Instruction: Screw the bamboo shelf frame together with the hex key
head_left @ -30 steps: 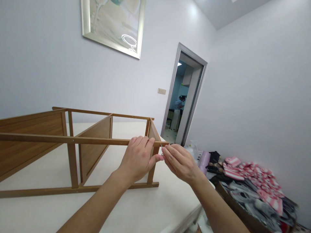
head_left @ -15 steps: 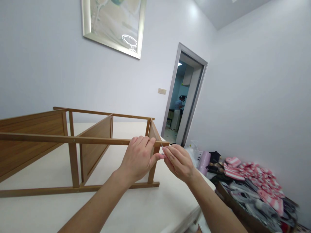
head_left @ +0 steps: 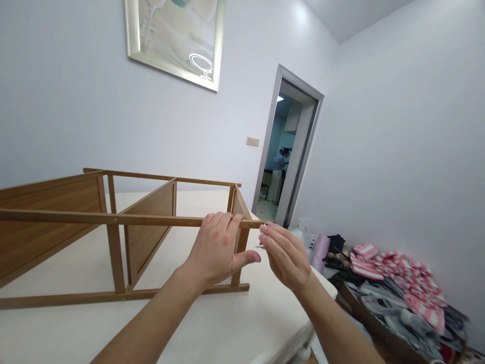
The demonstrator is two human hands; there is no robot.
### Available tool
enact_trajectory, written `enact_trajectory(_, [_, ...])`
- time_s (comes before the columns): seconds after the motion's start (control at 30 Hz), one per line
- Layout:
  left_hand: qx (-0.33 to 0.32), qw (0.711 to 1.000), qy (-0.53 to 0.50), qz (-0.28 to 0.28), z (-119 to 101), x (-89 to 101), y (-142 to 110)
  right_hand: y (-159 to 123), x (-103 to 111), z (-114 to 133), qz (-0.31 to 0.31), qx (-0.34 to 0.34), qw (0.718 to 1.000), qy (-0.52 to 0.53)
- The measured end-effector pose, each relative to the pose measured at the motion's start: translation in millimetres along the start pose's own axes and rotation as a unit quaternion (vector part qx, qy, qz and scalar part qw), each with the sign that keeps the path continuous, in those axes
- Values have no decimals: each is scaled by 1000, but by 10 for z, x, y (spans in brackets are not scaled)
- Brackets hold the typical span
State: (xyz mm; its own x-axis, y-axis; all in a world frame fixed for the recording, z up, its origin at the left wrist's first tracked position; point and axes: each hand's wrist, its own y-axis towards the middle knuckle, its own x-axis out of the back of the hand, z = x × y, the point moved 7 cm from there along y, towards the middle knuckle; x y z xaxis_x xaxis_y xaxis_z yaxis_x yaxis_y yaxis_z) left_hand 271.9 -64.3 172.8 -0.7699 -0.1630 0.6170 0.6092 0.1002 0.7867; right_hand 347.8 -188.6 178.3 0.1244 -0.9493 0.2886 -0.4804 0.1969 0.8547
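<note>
A brown wooden shelf rack (head_left: 159,220) lies on its side on a white-topped table (head_left: 212,328). My left hand (head_left: 215,247) is closed over its upper front rail near the right end, fingers on top and thumb stretched out below. Just past the rail's end, my right hand (head_left: 286,255) pinches a small metal hex key (head_left: 259,246), mostly hidden by the fingers. The key is apart from the rail. A bolt head (head_left: 251,225) shows in the rail between my hands, and another bolt (head_left: 115,220) sits farther left.
Right of the table, a box (head_left: 373,323) holds grey clothing, with pink-and-white striped fabric (head_left: 397,273) heaped behind it. A purple roll (head_left: 320,253) stands near the table's corner. Beyond the doorway (head_left: 278,151) a person stands in another room.
My right hand has drawn back to the right with the hex key, which has come off the bolt in the rail. My left thumb has dropped a little; that hand still grips the rail.
</note>
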Motion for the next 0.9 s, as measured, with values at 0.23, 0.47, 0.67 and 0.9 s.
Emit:
enact_trajectory(0.23, [34, 998, 37, -41, -26, -3, 28, -49, 30, -286, -4, -178, 982, -57])
enact_trajectory(0.47, [70, 993, 52, -74, -50, 7, 55, 10, -106, -279, 104, -135, 982, -77])
enact_trajectory(0.67, [73, 992, 50, -86, -43, -6, 52, 46, -156, -304, 149, -84, 981, -86])
enact_trajectory(0.9, [79, 991, 51, -97, -40, -22, 49, 77, -175, -315, 159, -71, 980, -92])
